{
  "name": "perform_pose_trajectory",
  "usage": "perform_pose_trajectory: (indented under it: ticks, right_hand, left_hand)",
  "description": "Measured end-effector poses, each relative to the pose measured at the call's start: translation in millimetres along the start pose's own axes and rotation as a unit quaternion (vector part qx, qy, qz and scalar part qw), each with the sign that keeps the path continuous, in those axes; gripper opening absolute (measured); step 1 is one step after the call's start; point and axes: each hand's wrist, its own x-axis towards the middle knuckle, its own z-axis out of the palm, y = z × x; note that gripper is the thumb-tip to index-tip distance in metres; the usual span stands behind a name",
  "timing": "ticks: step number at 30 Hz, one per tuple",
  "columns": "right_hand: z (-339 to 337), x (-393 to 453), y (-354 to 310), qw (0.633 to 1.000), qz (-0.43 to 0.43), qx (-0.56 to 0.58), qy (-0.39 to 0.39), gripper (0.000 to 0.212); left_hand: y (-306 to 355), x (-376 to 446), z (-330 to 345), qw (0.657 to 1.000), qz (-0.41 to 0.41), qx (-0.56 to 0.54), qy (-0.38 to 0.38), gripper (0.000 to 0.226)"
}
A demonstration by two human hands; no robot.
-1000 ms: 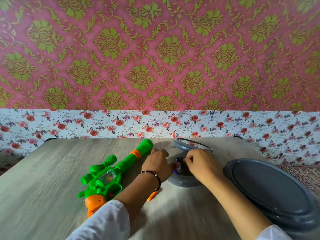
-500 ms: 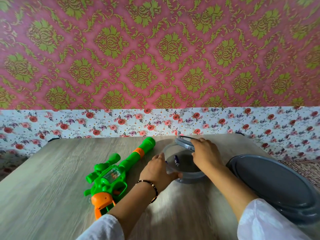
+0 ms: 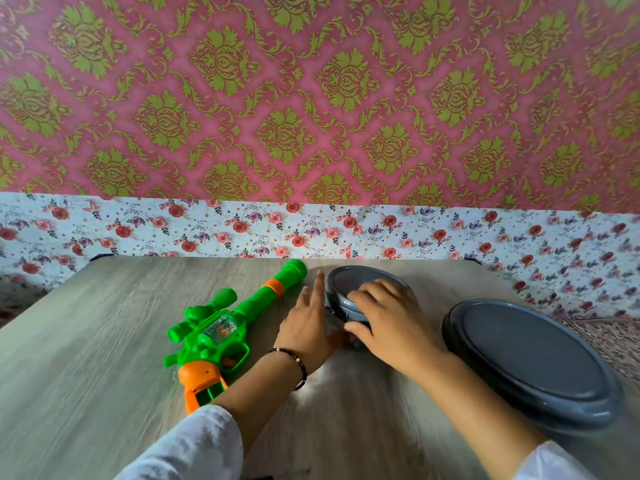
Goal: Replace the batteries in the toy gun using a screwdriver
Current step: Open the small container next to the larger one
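Observation:
A green and orange toy gun (image 3: 221,327) lies on the wooden table (image 3: 86,341), with its barrel pointing to the far right. Just right of it stands a small round grey container (image 3: 346,282) with its lid on. My left hand (image 3: 304,327) rests against the container's left side with its fingers straight. My right hand (image 3: 388,320) grips the lid from above, fingers across the top and thumb at the front edge. I see no screwdriver and no batteries.
A large round grey lidded container (image 3: 530,362) sits at the right, close to my right forearm. A floral-papered wall rises behind the table's far edge. Bare tabletop stretches to the left of the toy gun.
The lid that stood tilted open on the small container now lies flat on it under my right hand. My left hand has straightened its fingers beside the container.

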Motion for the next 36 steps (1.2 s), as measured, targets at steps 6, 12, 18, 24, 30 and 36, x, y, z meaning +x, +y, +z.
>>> perform_pose_trajectory:
  ticks: [6,12,18,24,30,36]
  right_hand:
    - [-1.7,-7.8,15.2,0.994,-0.019,-0.041,-0.100,0.090]
    - [0.0,-8.4,17.5,0.978,0.055,-0.064,-0.192,0.094]
    - [4.5,-8.2,16.4,0.971,0.057,-0.081,-0.215,0.089]
    - [6.7,-10.8,12.9,0.970,0.045,-0.098,-0.217,0.082]
    - [-18.4,-1.7,16.4,0.970,0.041,-0.044,-0.237,0.075]
    - [-8.7,47.6,42.0,0.965,0.119,0.110,-0.208,0.050]
  left_hand:
    - [-4.8,2.6,-7.3,0.983,0.114,0.142,0.007,0.098]
    - [2.4,8.6,-12.9,0.967,0.164,0.195,0.010,0.083]
    - [-1.0,9.3,-16.2,0.951,0.210,0.228,0.017,0.078]
    - [-7.8,18.1,-15.1,0.903,0.295,0.304,0.068,0.065]
    - [-11.8,18.7,-9.8,0.894,0.309,0.309,0.097,0.063]
    - [-12.3,16.9,-10.7,0.909,0.283,0.297,0.075,0.070]
